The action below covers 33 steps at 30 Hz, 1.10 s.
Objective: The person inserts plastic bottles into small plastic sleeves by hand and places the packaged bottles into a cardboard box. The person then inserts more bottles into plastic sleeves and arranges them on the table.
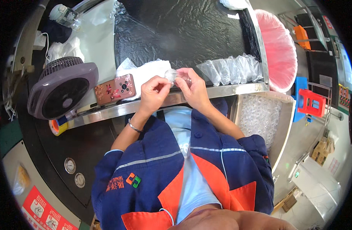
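Observation:
Both my hands meet over the near metal edge of the worktable (168, 99). Between them is a small clear plastic piece (171, 75), perhaps a bag or a cap; its exact kind is too small to tell. My left hand (155, 92) pinches it with thumb and forefinger. My right hand (193, 88) closes on its other side, fingers bent round it. Just beyond my left hand lies a white cloth or sheet (147, 72). To the right of my right hand, a row of clear plastic bags (233, 69) stands along the table's near edge.
A grey fan (65, 92) and a phone in a brown case (115, 90) sit at the left. Black plastic film (176, 32) covers the tabletop. At the right are a box of clear small parts (260, 115) and a pink-lined round container (275, 50). Tape rolls (58, 126) hang at the left corner.

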Tool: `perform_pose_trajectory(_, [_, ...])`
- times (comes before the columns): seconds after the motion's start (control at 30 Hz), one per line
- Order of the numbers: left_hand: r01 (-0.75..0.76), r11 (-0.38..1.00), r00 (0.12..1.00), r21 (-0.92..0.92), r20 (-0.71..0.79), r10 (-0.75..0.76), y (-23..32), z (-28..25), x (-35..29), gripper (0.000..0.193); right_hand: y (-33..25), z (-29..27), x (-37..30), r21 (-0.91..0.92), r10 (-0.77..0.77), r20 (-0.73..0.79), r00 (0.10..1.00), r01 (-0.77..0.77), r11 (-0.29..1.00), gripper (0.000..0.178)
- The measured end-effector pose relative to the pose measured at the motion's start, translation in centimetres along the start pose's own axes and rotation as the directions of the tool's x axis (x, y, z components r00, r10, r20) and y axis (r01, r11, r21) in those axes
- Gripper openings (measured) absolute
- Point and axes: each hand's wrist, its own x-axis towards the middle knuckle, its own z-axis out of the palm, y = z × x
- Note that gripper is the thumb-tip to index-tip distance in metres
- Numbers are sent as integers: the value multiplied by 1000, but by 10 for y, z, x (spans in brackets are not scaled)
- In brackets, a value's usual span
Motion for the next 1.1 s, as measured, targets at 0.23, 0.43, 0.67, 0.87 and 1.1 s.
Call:
perform_pose_trajectory(0.23, [-484, 845, 848, 225, 357, 391, 6, 26, 0, 12, -5, -1, 1, 508, 161, 337, 928, -324, 798, 32])
perform_pose_trajectory(0.43, [-517, 593, 800, 617, 102, 592, 10, -37, 108, 10, 3, -35, 10, -467, -303, 22, 953, 278, 840, 26])
perform_pose_trajectory(0.67, [139, 268, 818, 953, -264, 512, 2, -133, 243, 33, 10, -54, 1, -772, -308, 56, 950, 237, 590, 32])
perform_pose_trajectory(0.87, [39, 147, 967, 988, -74, 244, -21, -163, 285, 27, 8, -54, 8, -766, -316, 55, 947, 243, 595, 31])
perform_pose_trajectory(1.1, [-73, 366, 885, 928, -109, 452, 50, -173, 290, 28, 10, -63, 14, -798, -295, 118, 948, 268, 540, 32])
